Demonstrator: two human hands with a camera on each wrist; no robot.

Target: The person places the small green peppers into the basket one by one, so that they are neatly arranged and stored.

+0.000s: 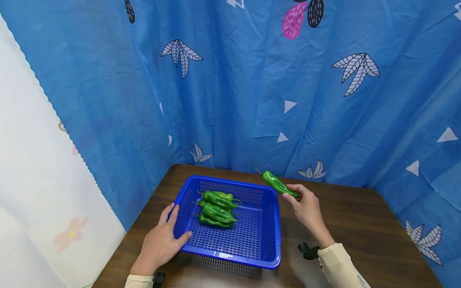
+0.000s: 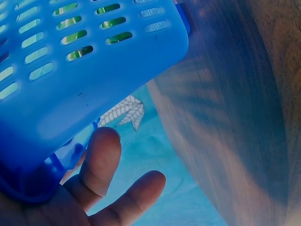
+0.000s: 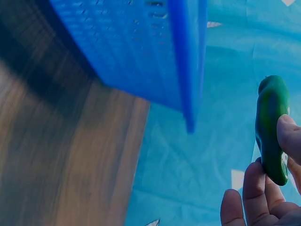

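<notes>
A long green pepper is pinched between the thumb and fingers of my right hand, above the basket's right back corner. Its thin stem points up and to the left. In the right wrist view the pepper stands clear of the basket wall. The blue plastic basket holds several green peppers lying in a pile toward its left side. My left hand rests at the basket's left rim, with the thumb over the inside. The left wrist view shows its extended fingers outside the perforated wall.
The basket stands on a dark brown wooden table. A blue patterned curtain hangs close behind and to the right of the table. White floral cloth hangs at the left. A small black device sits at my right wrist.
</notes>
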